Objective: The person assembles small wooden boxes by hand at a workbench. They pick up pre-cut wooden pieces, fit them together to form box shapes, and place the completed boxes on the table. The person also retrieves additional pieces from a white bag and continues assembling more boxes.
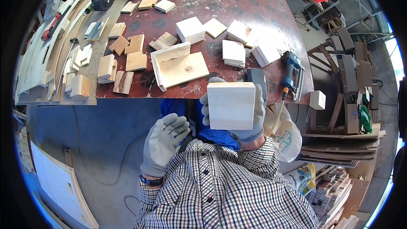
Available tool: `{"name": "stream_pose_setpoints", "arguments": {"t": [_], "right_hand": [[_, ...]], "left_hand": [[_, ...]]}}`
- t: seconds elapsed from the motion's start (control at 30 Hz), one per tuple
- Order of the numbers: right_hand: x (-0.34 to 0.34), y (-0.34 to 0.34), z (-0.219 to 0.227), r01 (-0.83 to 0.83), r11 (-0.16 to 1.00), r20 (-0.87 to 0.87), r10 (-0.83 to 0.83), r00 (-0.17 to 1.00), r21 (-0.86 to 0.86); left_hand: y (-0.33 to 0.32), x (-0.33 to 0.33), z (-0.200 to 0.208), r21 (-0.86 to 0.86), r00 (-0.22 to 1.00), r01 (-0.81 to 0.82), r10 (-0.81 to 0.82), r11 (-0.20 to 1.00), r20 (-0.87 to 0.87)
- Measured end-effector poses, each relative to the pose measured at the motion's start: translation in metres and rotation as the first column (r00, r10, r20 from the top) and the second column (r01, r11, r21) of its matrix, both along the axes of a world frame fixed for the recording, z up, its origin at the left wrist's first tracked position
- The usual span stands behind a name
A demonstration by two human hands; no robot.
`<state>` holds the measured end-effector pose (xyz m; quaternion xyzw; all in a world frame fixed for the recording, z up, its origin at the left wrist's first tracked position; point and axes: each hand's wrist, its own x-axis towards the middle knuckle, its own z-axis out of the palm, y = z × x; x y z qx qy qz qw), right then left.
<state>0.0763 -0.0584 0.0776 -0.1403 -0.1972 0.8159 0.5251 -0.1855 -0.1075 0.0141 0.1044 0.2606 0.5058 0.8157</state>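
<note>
Dark red and scuffed, the bench (263,21) carries scattered small wood pieces (234,53). Just off its near edge, in front of the person, a square pale wooden block (231,107) is held up in the gloved right hand (259,121), fingers curled round its left side, palm at the other. I'd judge it stiff, fairly light and not slippery, though crisp corners might chip; opposite side edges look the surest hold. The gloved left hand (162,146) is raised nearby, empty, fingers loosely bent. Beyond, a two-board corner piece (184,68) and a dark nail gun (290,75) lie on the bench.
</note>
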Motion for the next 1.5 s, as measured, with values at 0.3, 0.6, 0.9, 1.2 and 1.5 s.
{"name": "stream_pose_setpoints", "arguments": {"t": [0.3,0.6,0.9,1.2,1.5], "right_hand": [[0.005,0.005,0.000,0.089,0.955,0.555,-0.240,0.796,0.284],[0.016,0.033,-0.082,-0.545,0.802,0.416,-0.594,-0.688,0.244],[0.008,0.048,-0.055,-0.512,0.561,0.237,-0.790,-0.566,0.651],[0.011,0.050,-0.065,-0.187,0.869,0.888,-0.454,0.069,0.458],[-0.033,-0.011,0.004,-0.234,0.972,-0.014,0.234,0.972,-0.027]], "left_hand": [[0.000,-0.006,-0.005,-0.027,0.999,-0.034,0.034,0.999,0.019],[-0.007,-0.016,-0.003,-0.068,0.995,-0.074,0.078,0.995,0.063],[-0.018,-0.037,0.001,-0.063,0.976,-0.211,0.214,0.975,0.045],[-0.023,-0.045,0.018,0.095,0.927,-0.254,0.270,0.962,-0.260],[0.009,0.012,0.102,0.594,0.539,0.104,0.457,0.798,-0.708]]}}
